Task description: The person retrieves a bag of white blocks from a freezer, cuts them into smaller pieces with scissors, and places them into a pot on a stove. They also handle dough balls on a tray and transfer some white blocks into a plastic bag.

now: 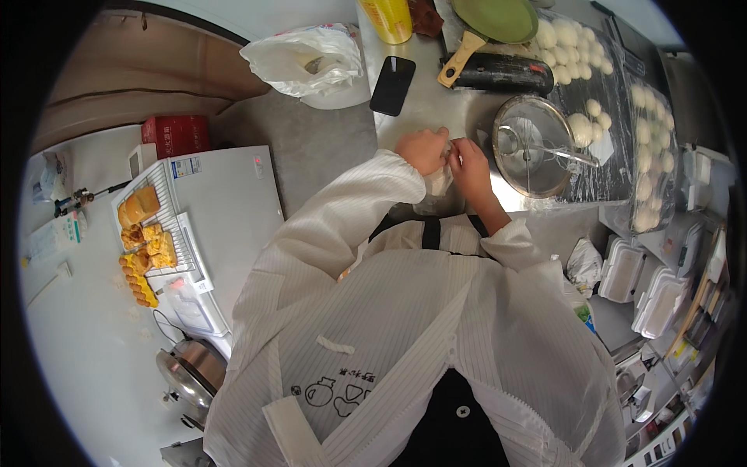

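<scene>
Both hands meet at the front of a stainless steel work table (pixel 435 114). My left hand (pixel 423 150) and my right hand (pixel 471 166) grip the gathered neck of a translucent plastic bag (pixel 439 201). The bag hangs below the fingers, close to my body, and its contents are hard to make out. Just right of my right hand stands a round bowl (pixel 501 169) with a long-handled utensil (pixel 569 154) across it. A black smartphone (pixel 393 86) lies beyond my left hand.
Dough balls (pixel 563 49) sit on a plastic-wrapped black tray (pixel 607 169) at right. A green pan (pixel 496 20) rests above a black portable stove (pixel 505 73). At left are a white plastic bag (pixel 309 61) and a white chest freezer (pixel 233 198) bearing bread (pixel 139 207) on a rack.
</scene>
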Available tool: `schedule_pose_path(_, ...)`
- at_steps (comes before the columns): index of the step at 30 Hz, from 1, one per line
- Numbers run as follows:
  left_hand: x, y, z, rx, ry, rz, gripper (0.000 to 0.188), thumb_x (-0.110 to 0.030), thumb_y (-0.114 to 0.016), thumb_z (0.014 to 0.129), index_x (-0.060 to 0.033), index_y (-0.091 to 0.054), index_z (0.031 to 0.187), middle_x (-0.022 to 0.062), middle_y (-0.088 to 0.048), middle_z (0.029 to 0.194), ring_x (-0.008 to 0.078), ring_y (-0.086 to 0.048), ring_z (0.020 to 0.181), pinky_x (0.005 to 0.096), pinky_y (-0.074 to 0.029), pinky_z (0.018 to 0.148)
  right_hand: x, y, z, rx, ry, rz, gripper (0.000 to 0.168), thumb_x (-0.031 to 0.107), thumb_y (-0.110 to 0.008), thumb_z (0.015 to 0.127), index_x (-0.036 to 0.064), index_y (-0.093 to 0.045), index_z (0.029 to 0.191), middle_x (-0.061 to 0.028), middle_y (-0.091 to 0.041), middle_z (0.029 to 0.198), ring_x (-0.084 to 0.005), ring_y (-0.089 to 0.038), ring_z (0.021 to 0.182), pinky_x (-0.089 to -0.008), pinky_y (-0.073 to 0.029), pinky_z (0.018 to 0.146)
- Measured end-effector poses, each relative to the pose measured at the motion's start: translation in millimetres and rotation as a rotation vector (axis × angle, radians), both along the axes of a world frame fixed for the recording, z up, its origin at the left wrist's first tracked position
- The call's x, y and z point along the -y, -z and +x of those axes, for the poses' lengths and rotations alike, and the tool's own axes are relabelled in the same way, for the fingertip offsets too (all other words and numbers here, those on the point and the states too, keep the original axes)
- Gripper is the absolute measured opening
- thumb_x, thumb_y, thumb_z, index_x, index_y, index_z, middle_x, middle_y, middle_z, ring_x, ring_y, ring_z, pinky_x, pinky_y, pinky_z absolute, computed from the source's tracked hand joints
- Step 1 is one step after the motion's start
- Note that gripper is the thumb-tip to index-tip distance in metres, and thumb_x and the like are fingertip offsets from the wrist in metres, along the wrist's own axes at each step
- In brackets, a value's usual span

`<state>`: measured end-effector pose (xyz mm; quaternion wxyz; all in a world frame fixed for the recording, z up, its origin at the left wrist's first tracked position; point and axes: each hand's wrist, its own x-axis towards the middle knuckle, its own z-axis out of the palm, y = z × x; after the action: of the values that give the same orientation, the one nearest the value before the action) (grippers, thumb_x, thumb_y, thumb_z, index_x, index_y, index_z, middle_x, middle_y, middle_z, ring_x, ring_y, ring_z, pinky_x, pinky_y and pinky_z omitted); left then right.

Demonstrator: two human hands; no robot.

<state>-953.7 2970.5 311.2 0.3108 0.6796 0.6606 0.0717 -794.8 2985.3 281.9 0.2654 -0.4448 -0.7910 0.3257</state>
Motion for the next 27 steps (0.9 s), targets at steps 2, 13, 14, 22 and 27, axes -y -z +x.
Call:
schedule_pose_path(2, -2, -8, 10, -0.039, -0.049, -0.025, 0.019, -0.023, -0.060, 0.084, -0.0065, -0.057, 0.094, 0.0189, -0.065, 0.080, 0.0390, -0.064, 0.083, 0.0487, -0.052, 0.070, -1, 4, 4, -0.043, 0.012, -0.039, 0.011, 0.003, -0.060, 0.081, 0.000, -0.056, 0.090, -0.0186, -0.061, 0.085, -0.0389, -0.059, 0.080, -0.0444, -0.048, 0.070)
schedule_pose_path(13, 14, 21, 12, 0.174, -0.199, 0.293, 0.011, -0.007, -0.059, 0.084, -0.0025, -0.051, 0.088, 0.0240, -0.061, 0.084, 0.0449, -0.060, 0.080, 0.0497, -0.048, 0.068, 1, 8, 2, -0.180, 0.039, -0.044, 0.017, 0.007, -0.059, 0.083, 0.001, -0.057, 0.099, -0.0187, -0.062, 0.089, -0.0379, -0.061, 0.082, -0.0435, -0.050, 0.070)
schedule_pose_path(14, 13, 22, 10, 0.225, -0.218, 0.301, 0.012, -0.006, -0.060, 0.084, -0.0021, -0.050, 0.088, 0.0240, -0.061, 0.084, 0.0455, -0.059, 0.081, 0.0499, -0.047, 0.067, 2, 11, 1, -0.125, 0.055, -0.005, 0.018, 0.007, -0.059, 0.083, 0.001, -0.056, 0.100, -0.0185, -0.062, 0.090, -0.0382, -0.062, 0.082, -0.0439, -0.050, 0.070)
schedule_pose_path(22, 13, 47, 13, 0.356, -0.346, 0.301, 0.011, -0.006, -0.059, 0.087, -0.0021, -0.049, 0.088, 0.0223, -0.060, 0.081, 0.0445, -0.057, 0.079, 0.0462, -0.046, 0.066, 6, 25, -3, -0.037, 0.124, -0.005, 0.014, 0.004, -0.059, 0.082, 0.000, -0.061, 0.094, -0.0194, -0.064, 0.081, -0.0377, -0.062, 0.072, -0.0417, -0.049, 0.064)
schedule_pose_path(27, 13, 60, 16, 0.488, -0.436, 0.188, 0.003, -0.006, -0.055, 0.088, -0.0037, -0.053, 0.089, 0.0174, -0.060, 0.074, 0.0349, -0.058, 0.069, 0.0396, -0.047, 0.064, 10, 29, 4, -0.133, 0.205, -0.305, 0.013, 0.005, -0.059, 0.082, 0.000, -0.064, 0.093, -0.0158, -0.063, 0.075, -0.0242, -0.061, 0.063, -0.0339, -0.048, 0.060)
